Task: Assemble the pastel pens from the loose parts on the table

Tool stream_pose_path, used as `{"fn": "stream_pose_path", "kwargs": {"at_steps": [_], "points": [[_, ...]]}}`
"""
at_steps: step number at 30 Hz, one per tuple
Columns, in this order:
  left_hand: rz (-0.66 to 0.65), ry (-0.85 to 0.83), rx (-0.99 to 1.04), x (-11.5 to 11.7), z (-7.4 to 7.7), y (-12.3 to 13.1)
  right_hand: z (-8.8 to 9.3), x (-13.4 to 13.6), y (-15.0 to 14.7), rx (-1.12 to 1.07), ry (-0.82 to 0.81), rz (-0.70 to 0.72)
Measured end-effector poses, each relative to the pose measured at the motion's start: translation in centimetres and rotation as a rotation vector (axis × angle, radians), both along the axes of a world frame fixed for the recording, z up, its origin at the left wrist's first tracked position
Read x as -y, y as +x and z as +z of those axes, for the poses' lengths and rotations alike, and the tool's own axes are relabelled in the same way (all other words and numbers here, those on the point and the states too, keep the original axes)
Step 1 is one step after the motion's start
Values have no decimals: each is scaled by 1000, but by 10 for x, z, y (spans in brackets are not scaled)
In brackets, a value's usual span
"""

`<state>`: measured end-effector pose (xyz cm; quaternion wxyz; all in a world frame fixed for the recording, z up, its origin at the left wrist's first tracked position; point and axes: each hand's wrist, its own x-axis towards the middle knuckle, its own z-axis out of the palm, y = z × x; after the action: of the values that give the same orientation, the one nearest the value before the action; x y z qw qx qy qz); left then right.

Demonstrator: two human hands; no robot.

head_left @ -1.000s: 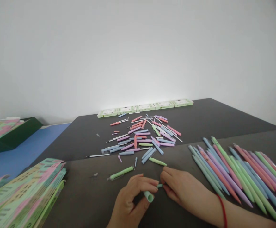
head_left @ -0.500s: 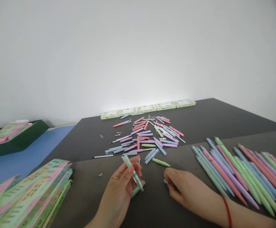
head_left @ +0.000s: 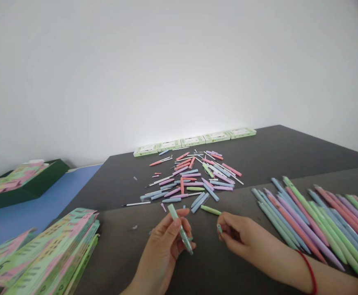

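Note:
My left hand (head_left: 166, 241) is closed around a pale green pen part with a clear tip (head_left: 181, 229), held slanted just above the dark table (head_left: 258, 155). My right hand (head_left: 237, 235) pinches a tiny green pen piece (head_left: 219, 228) a short way to the right of it. A loose green pen barrel (head_left: 211, 210) lies just beyond the two hands. Farther back, several pastel pen parts (head_left: 194, 176) are scattered in a heap.
A row of assembled pastel pens (head_left: 317, 221) lies at the right. Stacked green and pink cards (head_left: 43, 254) sit at the left front. A dark green tray of cards (head_left: 21, 182) stands far left. Flat green boxes (head_left: 194, 141) line the back edge.
My left hand has picked up the green part with the clear tip and raised it. My right hand drew apart from it, then lifted slightly with the tiny piece.

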<state>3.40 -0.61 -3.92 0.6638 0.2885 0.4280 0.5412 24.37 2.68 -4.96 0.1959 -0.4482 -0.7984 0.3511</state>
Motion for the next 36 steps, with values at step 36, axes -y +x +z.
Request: {"fn": "stream_pose_path", "kwargs": {"at_steps": [36], "points": [[-301,442,-579,25,16,15,-11,41,-34,-1194,-1270,-3]]}}
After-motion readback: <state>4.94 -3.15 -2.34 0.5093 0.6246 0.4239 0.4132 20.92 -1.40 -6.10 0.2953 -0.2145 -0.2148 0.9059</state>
